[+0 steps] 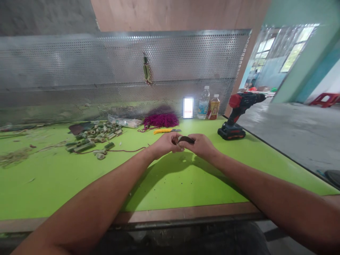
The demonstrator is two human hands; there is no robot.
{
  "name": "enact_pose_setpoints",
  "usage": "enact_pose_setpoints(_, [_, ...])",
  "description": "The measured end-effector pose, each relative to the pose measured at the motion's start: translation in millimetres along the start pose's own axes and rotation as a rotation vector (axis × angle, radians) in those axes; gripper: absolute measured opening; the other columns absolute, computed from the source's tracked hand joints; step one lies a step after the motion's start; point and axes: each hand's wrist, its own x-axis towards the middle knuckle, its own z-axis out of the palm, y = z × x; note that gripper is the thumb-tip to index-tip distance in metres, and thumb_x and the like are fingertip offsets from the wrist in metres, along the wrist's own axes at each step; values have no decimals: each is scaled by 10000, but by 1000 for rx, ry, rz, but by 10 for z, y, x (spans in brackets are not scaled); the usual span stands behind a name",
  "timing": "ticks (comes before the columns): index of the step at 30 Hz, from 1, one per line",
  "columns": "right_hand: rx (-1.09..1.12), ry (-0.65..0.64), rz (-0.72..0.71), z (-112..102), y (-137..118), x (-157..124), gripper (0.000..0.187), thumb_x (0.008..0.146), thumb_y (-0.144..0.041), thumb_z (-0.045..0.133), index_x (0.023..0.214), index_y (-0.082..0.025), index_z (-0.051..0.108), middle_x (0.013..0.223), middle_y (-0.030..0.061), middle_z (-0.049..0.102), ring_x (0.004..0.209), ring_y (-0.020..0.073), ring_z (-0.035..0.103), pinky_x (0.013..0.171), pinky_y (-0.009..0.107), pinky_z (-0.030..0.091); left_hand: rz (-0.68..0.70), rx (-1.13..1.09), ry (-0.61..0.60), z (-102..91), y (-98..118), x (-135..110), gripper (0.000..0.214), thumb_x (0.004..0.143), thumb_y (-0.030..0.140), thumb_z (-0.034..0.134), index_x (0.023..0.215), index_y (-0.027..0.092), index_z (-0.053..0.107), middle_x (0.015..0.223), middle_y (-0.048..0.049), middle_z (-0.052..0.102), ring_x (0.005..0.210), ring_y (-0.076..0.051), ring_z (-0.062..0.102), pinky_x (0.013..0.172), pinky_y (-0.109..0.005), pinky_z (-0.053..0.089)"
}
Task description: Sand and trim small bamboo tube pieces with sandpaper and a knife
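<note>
Both my arms reach out over the green table (53,177). My left hand (164,144) and my right hand (202,145) meet above its middle, fingers closed on a small dark curved piece (185,139) held between them. What the piece is made of I cannot make out. A red string (124,150) trails on the table from the left toward my left hand. A heap of short green bamboo pieces (95,138) lies to the left.
A red and black cordless drill (236,117) stands at the right edge. A yellow utility knife (163,130), a magenta yarn bundle (161,120), a water bottle (203,102) and a small drink bottle (214,107) sit near the perforated metal panel (79,74).
</note>
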Motion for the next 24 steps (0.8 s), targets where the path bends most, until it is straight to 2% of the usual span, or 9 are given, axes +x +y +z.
enact_pose_setpoints(12, [17,57,-10,3,27,5,509,805,-642,566,668,-159,648,575,7,529,559,120,443,530,256,271,31,-53,-41,-7,6,-9,368,674,214,769,993,135,603,782,6,556,648,-82,522,587,-233,463])
enact_pose_setpoints(24, [-2,14,-19,5,26,18,501,792,-636,576,669,-159,665,576,9,538,559,121,445,527,255,264,14,-53,9,5,-32,12,407,644,190,784,997,142,587,741,29,543,612,-76,513,571,-228,442])
